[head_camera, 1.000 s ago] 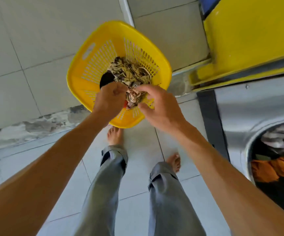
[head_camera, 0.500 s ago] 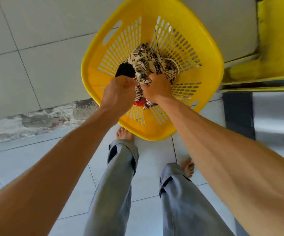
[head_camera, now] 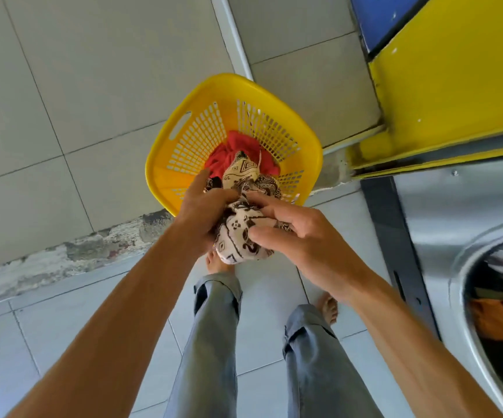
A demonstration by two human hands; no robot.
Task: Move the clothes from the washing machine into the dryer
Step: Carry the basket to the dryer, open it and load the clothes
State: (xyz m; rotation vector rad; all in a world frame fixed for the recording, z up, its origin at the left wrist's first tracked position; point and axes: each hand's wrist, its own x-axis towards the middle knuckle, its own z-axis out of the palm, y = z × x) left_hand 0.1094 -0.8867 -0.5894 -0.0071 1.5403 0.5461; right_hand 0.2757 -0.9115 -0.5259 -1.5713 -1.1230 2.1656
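Note:
A yellow slotted laundry basket [head_camera: 180,152] stands on the tiled floor ahead of my feet. Inside it lies a red garment [head_camera: 238,149]. A bunched cream cloth with a dark brown pattern [head_camera: 238,236] hangs over the basket's near rim, partly lifted out. My left hand [head_camera: 202,212] grips it from the left and my right hand [head_camera: 301,236] grips it from the right. At the right edge, a steel machine front [head_camera: 455,212] has a round opening with orange clothes [head_camera: 497,321] and other laundry inside.
A yellow machine panel [head_camera: 455,86] with a blue part above rises at the upper right, on a yellow base. A worn concrete strip [head_camera: 63,254] crosses the floor on the left. My two bare feet and grey trouser legs [head_camera: 214,342] stand just below the basket.
Both hands have risen out of the basket with the patterned cloth bunched between them. The red garment beneath now shows. The view has swung back right, so the machine opening is visible again.

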